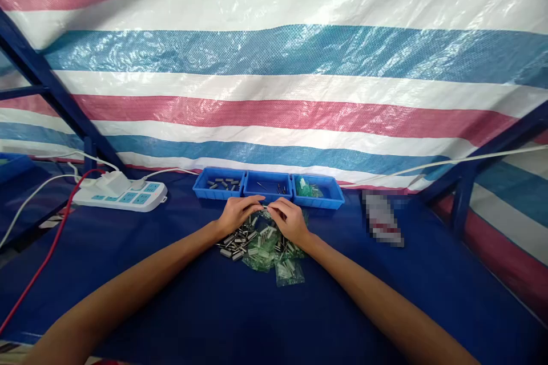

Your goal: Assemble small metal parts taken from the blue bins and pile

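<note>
My left hand [238,214] and my right hand [291,220] meet over a pile of small parts, fingertips pinched close together. Between them shows a small metal pin-like piece [265,207], gripped from both ends; its exact kind is too small to tell. Below lie loose grey metal cylinders [233,244] and green-tinted clear plastic bags [260,256] with metal pieces in them. One small clear bag [290,271] lies nearest me. My right hand covers part of the pile.
Three blue bins stand behind my hands: the left bin [220,195] holds grey cylinders, the middle bin [268,175] thin pins, the right bin [327,203] green bags. A white power strip [148,201] with plugs and a red cable [57,236] lie left. A blurred packet [382,219] lies right.
</note>
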Demonstrator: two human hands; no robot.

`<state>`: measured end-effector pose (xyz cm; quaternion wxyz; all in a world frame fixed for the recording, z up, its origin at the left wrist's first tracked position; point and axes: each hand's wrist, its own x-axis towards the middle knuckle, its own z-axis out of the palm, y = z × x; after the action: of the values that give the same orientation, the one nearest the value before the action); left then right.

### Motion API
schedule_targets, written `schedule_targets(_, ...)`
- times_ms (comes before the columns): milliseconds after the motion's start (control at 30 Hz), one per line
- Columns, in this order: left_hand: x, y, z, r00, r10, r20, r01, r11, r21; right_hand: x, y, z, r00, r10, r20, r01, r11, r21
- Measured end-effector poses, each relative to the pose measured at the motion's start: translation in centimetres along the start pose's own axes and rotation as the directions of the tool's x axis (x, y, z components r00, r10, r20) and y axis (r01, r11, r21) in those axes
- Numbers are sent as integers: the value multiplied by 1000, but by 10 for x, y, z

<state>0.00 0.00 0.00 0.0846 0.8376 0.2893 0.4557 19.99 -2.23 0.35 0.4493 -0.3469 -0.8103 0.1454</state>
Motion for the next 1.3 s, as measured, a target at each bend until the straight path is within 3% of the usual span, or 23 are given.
schedule_targets(167, 4, 6, -1, 998, -26, -48, 26, 1000, -12, -1, -4, -3, 997, 33, -76, -35, 999, -21)
schedule_targets(633, 3, 6, -3, 994, 1, -111, 4, 999, 44, 1, -7, -5, 995, 57, -85, -56, 998, 12)
schedule_targets(1300, 3, 6, -2, 996, -21, -89, 21, 1000, -8, 1, -8, -5, 995, 78, -63, -77, 997, 27)
